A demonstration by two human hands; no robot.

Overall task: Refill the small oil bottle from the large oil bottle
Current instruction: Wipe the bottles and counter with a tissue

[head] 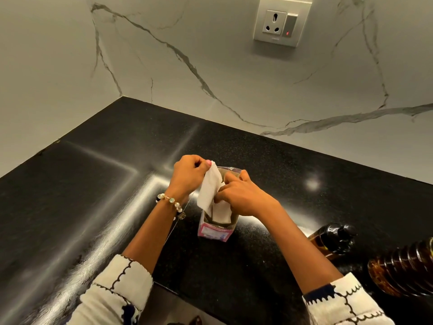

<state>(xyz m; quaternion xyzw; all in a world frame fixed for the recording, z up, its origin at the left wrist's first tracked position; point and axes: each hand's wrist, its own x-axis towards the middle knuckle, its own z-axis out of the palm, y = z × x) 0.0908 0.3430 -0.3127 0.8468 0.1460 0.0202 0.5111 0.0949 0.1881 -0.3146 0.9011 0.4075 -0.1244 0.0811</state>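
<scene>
I see my left hand [187, 174] pinching a white tissue [209, 191], right hand [243, 195] gripping another inside the tissue box [216, 227], centre of frame, black table [93, 184], two oil bottles [332, 240] lower right.

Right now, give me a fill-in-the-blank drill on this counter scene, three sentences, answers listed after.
1. Both hands pull a white ____ from the pink tissue box.
2. The beaded bracelet sits on the ____ wrist.
3. The two oil bottles, one beside the other, stand at the counter's ____ edge, both untouched.

Missing words: tissue; left; right
</scene>
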